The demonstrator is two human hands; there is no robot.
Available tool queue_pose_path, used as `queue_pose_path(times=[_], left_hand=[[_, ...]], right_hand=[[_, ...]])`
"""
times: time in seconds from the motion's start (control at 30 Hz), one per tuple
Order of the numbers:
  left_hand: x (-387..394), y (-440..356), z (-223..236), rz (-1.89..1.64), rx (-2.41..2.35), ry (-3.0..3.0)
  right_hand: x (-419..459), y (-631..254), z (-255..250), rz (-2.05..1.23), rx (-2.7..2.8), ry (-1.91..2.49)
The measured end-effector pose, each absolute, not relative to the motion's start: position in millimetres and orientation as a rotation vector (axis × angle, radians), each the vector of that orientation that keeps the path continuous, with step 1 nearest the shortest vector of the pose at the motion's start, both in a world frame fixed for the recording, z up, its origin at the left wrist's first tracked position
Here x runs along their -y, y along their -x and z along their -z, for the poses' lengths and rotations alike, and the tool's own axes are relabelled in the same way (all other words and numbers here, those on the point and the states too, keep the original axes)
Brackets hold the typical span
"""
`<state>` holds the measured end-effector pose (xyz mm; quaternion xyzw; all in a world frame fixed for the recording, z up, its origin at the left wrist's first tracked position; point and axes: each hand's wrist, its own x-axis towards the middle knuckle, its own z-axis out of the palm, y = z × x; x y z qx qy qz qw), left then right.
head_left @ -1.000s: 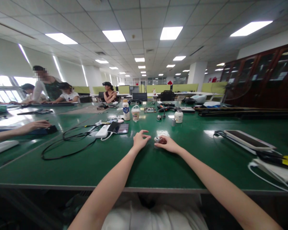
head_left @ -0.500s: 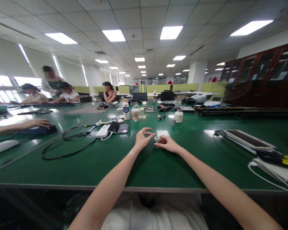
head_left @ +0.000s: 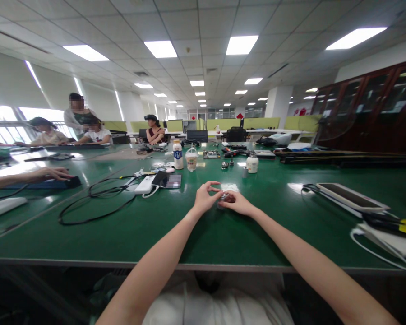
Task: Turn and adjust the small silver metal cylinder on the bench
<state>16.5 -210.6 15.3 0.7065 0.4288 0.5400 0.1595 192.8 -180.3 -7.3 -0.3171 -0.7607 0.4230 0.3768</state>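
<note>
A small round silver metal part (head_left: 221, 206) stands on the green table in front of me, its top mostly covered by my fingers. My right hand (head_left: 238, 204) is closed around its right side, thumb at the near edge. At its upper left, my left hand (head_left: 205, 197) has its thumb at the top of the part. The left index finger curves over behind, and whether it presses on the part is hard to make out.
Beyond my hands stand a bottle (head_left: 177, 155), a plastic cup (head_left: 191, 160), a white jar (head_left: 252, 164) and a small grey cylinder (head_left: 245, 172). Left lie a power bank (head_left: 145, 185), a phone (head_left: 162, 179), black cable (head_left: 88, 223) and another person's hand (head_left: 52, 174). Right is a white-framed device (head_left: 352, 197).
My left hand has moved right, bringing its thumb onto the top of the metal part, which was visible before. My right hand keeps its hold. Far left, the standing person has shifted slightly right.
</note>
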Motion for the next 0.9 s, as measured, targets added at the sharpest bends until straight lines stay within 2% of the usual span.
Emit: queue_pose_path(times=[0.3, 0.77, 0.9], left_hand=[[213.7, -21.0, -17.1, -1.46, -1.208, -2.094], [205.2, -11.9, -14.7, -1.584, -1.422, -2.026], [195.3, 4.7, -3.0, -1.474, -1.542, -1.996]], right_hand=[[179.1, -192.5, 7.6, -1.094, 1.954, 0.818], [178.9, -192.1, 10.0, -1.107, 1.928, 0.828], [180.4, -192.9, 8.5, -1.091, 1.935, 0.841]])
